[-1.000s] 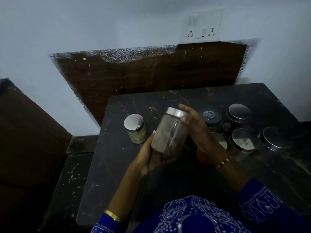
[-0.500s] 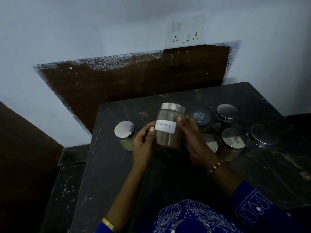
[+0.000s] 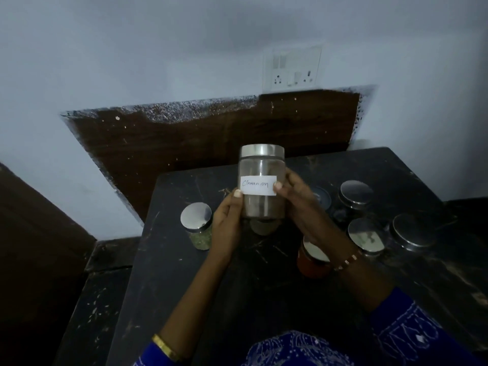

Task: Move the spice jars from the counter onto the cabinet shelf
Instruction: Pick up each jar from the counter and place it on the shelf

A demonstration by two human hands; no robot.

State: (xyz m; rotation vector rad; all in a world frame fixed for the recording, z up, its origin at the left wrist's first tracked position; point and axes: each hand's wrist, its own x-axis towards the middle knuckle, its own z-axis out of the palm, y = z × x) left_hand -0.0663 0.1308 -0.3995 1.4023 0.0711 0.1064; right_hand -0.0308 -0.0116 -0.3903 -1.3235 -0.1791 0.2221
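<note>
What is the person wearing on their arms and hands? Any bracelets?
Both arms have blue sleeves with white stitched patterns; the right sleeve shows more of it than the left sleeve. The left wrist wears a plain gold bangle. The right wrist wears a beaded bracelet with pale and dark beads. The left hand and right hand have no gloves, and I see no rings.

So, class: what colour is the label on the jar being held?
White, with dark handwriting; the label shows in the head view.

clear glass jar (image 3: pixel 262 204) with a shiny brushed-metal lid (image 3: pixel 262 150) and white paper label (image 3: pixel 258 185), dark scuffed stone-looking desk (image 3: pixel 171 273), and a rough wood panel (image 3: pixel 211 138) flecked with paint behind it
</note>
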